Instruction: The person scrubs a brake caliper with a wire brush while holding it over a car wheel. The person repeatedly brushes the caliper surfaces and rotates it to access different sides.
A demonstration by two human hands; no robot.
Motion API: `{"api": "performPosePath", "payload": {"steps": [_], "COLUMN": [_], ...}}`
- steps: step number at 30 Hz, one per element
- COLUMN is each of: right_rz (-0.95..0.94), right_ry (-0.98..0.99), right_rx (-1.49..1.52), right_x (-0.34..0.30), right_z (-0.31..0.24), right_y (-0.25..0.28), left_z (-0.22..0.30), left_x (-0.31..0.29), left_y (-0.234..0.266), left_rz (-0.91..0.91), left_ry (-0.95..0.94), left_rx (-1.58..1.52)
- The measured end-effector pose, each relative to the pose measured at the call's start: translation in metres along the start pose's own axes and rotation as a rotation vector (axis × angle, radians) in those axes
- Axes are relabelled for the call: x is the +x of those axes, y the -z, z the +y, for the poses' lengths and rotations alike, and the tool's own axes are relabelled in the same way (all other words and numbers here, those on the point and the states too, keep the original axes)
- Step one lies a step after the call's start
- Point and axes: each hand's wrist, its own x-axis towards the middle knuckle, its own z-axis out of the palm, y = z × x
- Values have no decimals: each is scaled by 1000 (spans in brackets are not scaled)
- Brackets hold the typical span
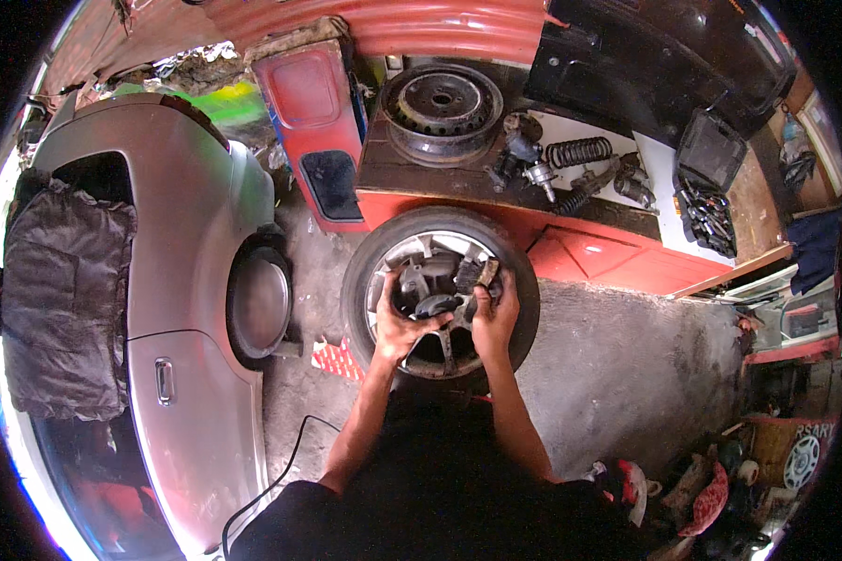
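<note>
A wheel with a silver spoked rim and black tyre lies flat in front of me. Over its middle is a dark, rounded metal car part. My left hand grips this part from the left, its thumb stretched along a black oval piece at the near side. My right hand is closed round a small dark block with a tan face, held upright against the part's right side. Exactly what kind the part and the block are, I cannot make out.
A red workbench stands beyond, bearing a black steel wheel rim, a coil spring, shock absorber parts and an open tool case. A silver car is at left. Clutter lies at lower right; a black cable runs lower left.
</note>
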Motion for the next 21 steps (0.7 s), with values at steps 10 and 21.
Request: {"api": "performPosePath", "payload": {"steps": [10, 21], "right_rz": [-43, -58], "right_ry": [79, -34], "right_rx": [-205, -79], "right_x": [-13, -3], "right_z": [14, -25], "right_y": [-11, -4], "left_z": [-5, -2], "left_x": [9, 13], "left_y": [5, 6], "left_rz": [47, -3], "left_ry": [65, 61], "left_rx": [13, -89]}}
